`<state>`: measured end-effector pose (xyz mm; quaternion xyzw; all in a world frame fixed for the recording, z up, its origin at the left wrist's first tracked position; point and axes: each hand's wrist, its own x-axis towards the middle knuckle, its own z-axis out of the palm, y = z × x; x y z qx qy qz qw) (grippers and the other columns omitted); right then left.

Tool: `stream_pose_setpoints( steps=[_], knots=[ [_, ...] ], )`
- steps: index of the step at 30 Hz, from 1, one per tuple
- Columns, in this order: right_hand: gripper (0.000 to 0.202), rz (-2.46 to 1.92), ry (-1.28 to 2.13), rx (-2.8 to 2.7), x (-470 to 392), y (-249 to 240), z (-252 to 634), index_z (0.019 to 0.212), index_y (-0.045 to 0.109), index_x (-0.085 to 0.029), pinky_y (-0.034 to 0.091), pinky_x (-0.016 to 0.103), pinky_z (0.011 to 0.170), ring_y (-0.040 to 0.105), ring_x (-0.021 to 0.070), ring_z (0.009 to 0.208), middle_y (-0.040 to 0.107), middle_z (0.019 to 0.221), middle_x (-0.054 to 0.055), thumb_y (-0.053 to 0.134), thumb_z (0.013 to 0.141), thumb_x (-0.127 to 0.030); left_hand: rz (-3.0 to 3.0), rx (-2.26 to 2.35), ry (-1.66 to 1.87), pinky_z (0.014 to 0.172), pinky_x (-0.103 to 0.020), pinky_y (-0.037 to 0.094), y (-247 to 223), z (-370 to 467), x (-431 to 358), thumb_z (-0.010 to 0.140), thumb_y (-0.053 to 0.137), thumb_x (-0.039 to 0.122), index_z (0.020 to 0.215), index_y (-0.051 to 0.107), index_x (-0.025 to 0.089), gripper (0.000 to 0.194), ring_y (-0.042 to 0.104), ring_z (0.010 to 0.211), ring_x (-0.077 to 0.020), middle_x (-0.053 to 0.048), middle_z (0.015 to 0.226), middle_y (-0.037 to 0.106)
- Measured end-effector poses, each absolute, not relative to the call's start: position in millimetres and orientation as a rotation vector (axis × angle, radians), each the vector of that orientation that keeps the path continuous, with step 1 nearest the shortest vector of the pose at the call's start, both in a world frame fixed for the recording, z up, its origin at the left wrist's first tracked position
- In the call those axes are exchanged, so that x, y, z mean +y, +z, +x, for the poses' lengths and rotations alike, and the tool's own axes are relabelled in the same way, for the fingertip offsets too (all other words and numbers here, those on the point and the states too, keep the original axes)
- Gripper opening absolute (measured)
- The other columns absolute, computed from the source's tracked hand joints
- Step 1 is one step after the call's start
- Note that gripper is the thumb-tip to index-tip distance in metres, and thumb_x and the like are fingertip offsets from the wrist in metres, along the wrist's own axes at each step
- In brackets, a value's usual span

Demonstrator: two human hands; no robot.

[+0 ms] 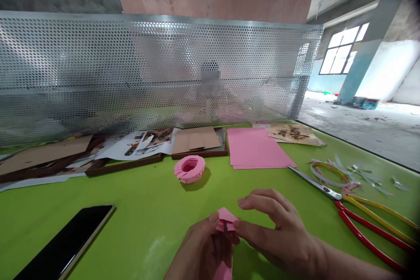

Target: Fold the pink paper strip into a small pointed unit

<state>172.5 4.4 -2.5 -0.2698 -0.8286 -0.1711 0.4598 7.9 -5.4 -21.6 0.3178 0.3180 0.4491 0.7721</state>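
Note:
A piece of folded pink paper (226, 217) is held low over the green table, its top end creased into a point with flaps. My left hand (200, 247) grips it from the left, thumb against the folded edge; more of the paper shows below, partly hidden by the fingers. On the other side, my right hand (278, 227) pinches the fold's right corner with its thumb, while the index finger is raised apart from it. Beyond the hands stands a pink paper ring (189, 169) with a pleated surface.
Pink sheets (257, 148) lie behind my right hand. Scissors (331, 192) with red and yellow handles, a tape roll (330, 173) and clear scraps are at right. A phone (68, 243) lies at left. Framed pictures (124, 164) and cardboard (197, 139) line the perforated metal screen (157, 70).

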Motion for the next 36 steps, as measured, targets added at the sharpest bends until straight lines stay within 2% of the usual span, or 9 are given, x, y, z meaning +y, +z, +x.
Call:
stream_pose_setpoints(
  steps=[7,11,16,21,26,36],
  knots=[
    [0.011,-0.655,-0.403,-2.077,4.5,-6.0,174.6,0.090,0.062,-0.023,0.049,0.027,0.068,0.059,0.0158,0.078,0.066,0.087,0.003,0.053,0.085,-0.021,0.690,0.727,0.983,0.052,-0.022,0.037,-25.0,1.4,-0.7,0.072,0.066,0.028,0.058,0.067,0.010,0.023,0.047,0.051,-0.0102,-0.004,0.055,0.063],
    [0.010,-0.647,-0.375,-2.047,4.0,-6.7,175.5,0.078,0.061,-0.022,0.049,0.026,0.066,0.059,0.0154,0.077,0.065,0.085,0.003,0.054,0.084,-0.021,0.661,0.728,1.029,0.051,-0.019,0.037,-18.6,2.3,-3.6,0.070,0.068,0.026,0.058,0.069,0.011,0.019,0.047,0.049,-0.0083,-0.003,0.055,0.066],
    [0.014,-0.629,-0.427,-2.066,3.5,-8.9,177.9,0.081,0.063,-0.023,0.048,0.027,0.070,0.057,0.0166,0.082,0.065,0.088,0.003,0.051,0.086,-0.022,0.665,0.757,0.996,0.050,-0.019,0.038,-14.8,2.4,-4.7,0.067,0.071,0.028,0.058,0.069,0.011,0.019,0.049,0.048,-0.0083,-0.004,0.055,0.067],
    [0.017,-0.623,-0.407,-2.098,4.5,-10.3,179.7,0.085,0.063,-0.022,0.047,0.028,0.072,0.056,0.0163,0.084,0.065,0.089,0.003,0.046,0.089,-0.023,0.633,0.752,1.005,0.050,-0.018,0.037,-16.2,2.4,-5.2,0.063,0.074,0.029,0.058,0.070,0.012,0.018,0.046,0.045,-0.0071,-0.001,0.051,0.064],
    [0.017,-0.565,-0.344,-2.161,4.8,-10.8,178.1,0.084,0.061,-0.016,0.047,0.027,0.075,0.055,0.0166,0.087,0.065,0.092,0.005,0.045,0.089,-0.018,0.728,0.779,1.008,0.053,-0.021,0.036,-20.5,3.2,-7.0,0.068,0.070,0.028,0.062,0.072,0.011,0.019,0.040,0.045,-0.0072,0.002,0.046,0.055],
    [0.011,-0.585,-0.356,-2.152,4.3,-13.4,176.9,0.085,0.063,-0.019,0.046,0.028,0.073,0.056,0.0167,0.086,0.066,0.092,0.004,0.052,0.086,-0.018,0.802,0.846,0.997,0.051,-0.023,0.031,-20.7,4.0,-6.8,0.069,0.068,0.033,0.061,0.071,0.010,0.024,0.040,0.047,-0.0089,-0.001,0.050,0.054]
  ],
)
